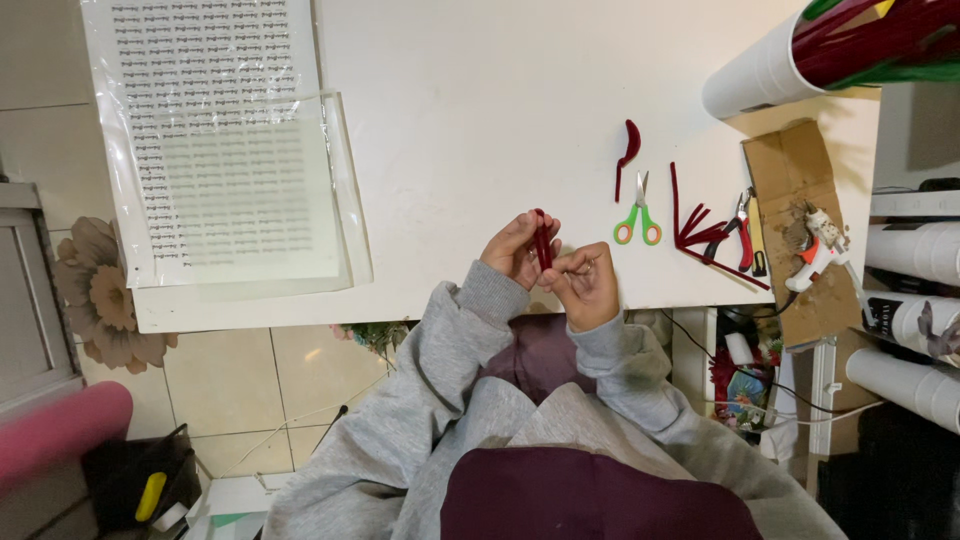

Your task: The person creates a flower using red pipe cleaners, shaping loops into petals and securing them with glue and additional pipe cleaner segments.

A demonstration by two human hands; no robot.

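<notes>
Fingers of the left hand (515,250) and right hand (587,285) pinch the dark red pipe cleaner (542,240) upright at the white table's (450,120) six o'clock edge, best bent slowly, scissors (639,212) at three o'clock.

Lower end of dark red stem (542,245) was hidden by fingers (575,265); white tube (765,75) was cut off at top edge.

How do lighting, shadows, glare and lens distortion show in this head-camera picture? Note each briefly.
Head view: bright, even light on the white table; soft shadows beside the scissors; sheen on the plastic-covered sheet; wide-angle bending at the edges; both hands, left hand and right hand, holding the dark red stem, are fairly sharp.
</notes>
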